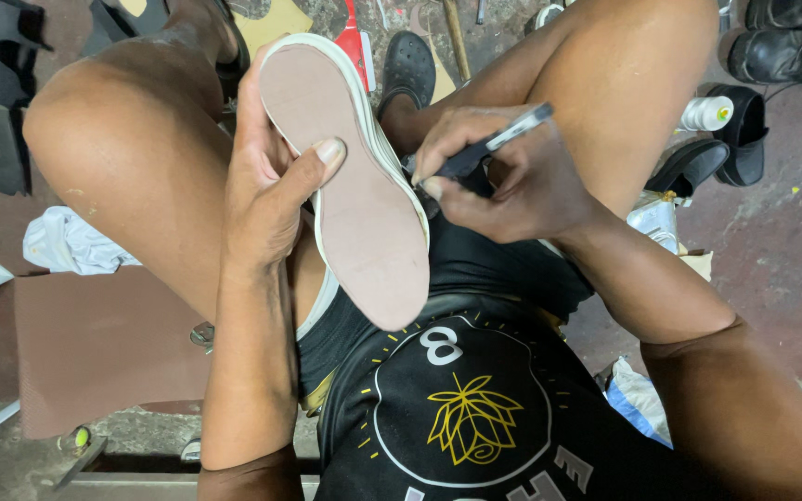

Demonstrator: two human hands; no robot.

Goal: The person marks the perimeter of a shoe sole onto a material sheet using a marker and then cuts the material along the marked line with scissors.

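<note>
A white shoe lies sole-up across my lap, with a reddish-brown rubber sole piece covering its underside. My left hand grips the shoe from its left side, the thumb pressing on the sole. My right hand is closed around a dark pen with a clear cap. The pen's tip touches the right edge of the sole, near its middle. My bare knees spread out to either side of the shoe.
A reddish-brown rubber sheet lies on the floor at left beside crumpled white plastic. Black shoes and a white bottle sit at upper right. A black clog and red-handled tool lie ahead.
</note>
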